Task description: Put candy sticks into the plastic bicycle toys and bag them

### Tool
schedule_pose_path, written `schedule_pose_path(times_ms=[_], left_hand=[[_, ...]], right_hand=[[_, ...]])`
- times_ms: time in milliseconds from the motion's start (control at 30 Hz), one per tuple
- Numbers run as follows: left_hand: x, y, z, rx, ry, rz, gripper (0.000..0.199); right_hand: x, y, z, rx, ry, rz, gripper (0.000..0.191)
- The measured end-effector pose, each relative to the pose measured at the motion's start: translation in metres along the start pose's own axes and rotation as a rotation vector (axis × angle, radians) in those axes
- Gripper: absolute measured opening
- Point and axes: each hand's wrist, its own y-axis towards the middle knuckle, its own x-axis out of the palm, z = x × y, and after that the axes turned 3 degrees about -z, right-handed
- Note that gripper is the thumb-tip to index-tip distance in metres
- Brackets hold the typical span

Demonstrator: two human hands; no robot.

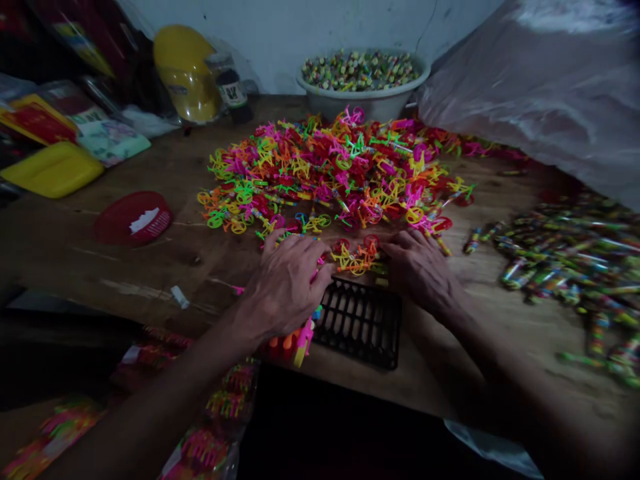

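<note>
My left hand (295, 283) is curled palm down over a bundle of small bright plastic toys (304, 340); pink, orange and yellow ends stick out below the palm. To its right, my right hand (423, 270) has bent fingers at the front edge of a heap of similar toys (345, 167), with wheel-like rings and thin frames. Whatever its fingertips pinch is hidden. A few yellow and orange toys (357, 259) lie between the hands. Just below them is a black slotted plastic rack (363, 320), its left edge beside my left hand.
A grey basin (363, 100) of short colourful pieces stands behind the heap. Many patterned tubes (565, 260) lie at right, below a large plastic bag (530, 93). At left are a red dish (113, 220), a yellow helmet (185, 73) and a dark jar (233, 93). Bagged toys (205, 447) sit below the table edge.
</note>
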Motion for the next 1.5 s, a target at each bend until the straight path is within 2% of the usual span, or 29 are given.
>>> schedule_pose_path(times_ms=[100, 200, 333, 433, 533, 633, 700, 800, 867, 967, 1067, 1133, 1233, 1333, 1500], left_hand=[[0.001, -0.001, -0.001, 0.014, 0.005, 0.015, 0.028], [0.0, -0.002, -0.002, 0.029, 0.009, 0.016, 0.028], [0.0, -0.002, -0.002, 0.026, 0.007, 0.022, 0.028], [0.001, -0.002, -0.002, 0.025, -0.006, 0.046, 0.032], [0.001, -0.002, -0.001, 0.01, -0.025, 0.056, 0.035], [-0.001, -0.002, 0.001, 0.0, -0.031, 0.034, 0.034], [-0.002, -0.002, 0.001, -0.021, -0.016, 0.025, 0.034], [-0.002, -0.002, 0.001, -0.05, 0.001, 0.017, 0.037], [-0.001, -0.002, 0.0, -0.053, -0.006, 0.019, 0.039], [-0.001, 0.0, -0.001, -0.08, -0.028, 0.039, 0.041], [-0.003, 0.001, -0.001, -0.078, -0.05, -0.008, 0.037], [-0.004, 0.001, -0.001, -0.05, -0.05, -0.033, 0.037], [-0.004, 0.0, -0.002, -0.03, -0.035, -0.017, 0.036], [0.0, -0.001, -0.004, -0.016, -0.031, 0.004, 0.034], [0.006, -0.002, -0.008, 0.03, -0.026, 0.046, 0.031]], right_hand=[[0.003, -0.002, 0.003, -0.036, 0.077, 0.098, 0.016], [-0.002, -0.009, 0.005, 0.05, 0.225, 0.232, 0.016], [-0.01, -0.022, -0.005, 0.162, 0.334, 0.22, 0.013], [-0.008, -0.03, -0.022, 0.151, 0.239, 0.245, 0.015], [-0.002, -0.035, -0.035, 0.166, 0.097, 0.216, 0.017], [0.0, -0.041, -0.037, 0.198, 0.262, 0.285, 0.014], [-0.002, -0.046, -0.037, 0.287, 0.413, 0.373, 0.007], [-0.006, -0.052, -0.043, 0.435, 0.532, 0.362, 0.008], [-0.008, -0.053, -0.054, 0.412, 0.559, 0.329, 0.009], [-0.008, -0.045, -0.074, 0.233, 0.569, 0.334, 0.006], [-0.002, -0.031, -0.091, 0.118, 0.641, 0.329, 0.013], [0.002, -0.022, -0.098, 0.121, 0.672, 0.337, 0.011], [0.009, -0.012, -0.104, 0.205, 0.705, 0.355, 0.011], [0.015, -0.005, -0.106, 0.283, 0.818, 0.309, 0.017], [0.025, -0.001, -0.105, 0.254, 0.946, 0.264, 0.016]])
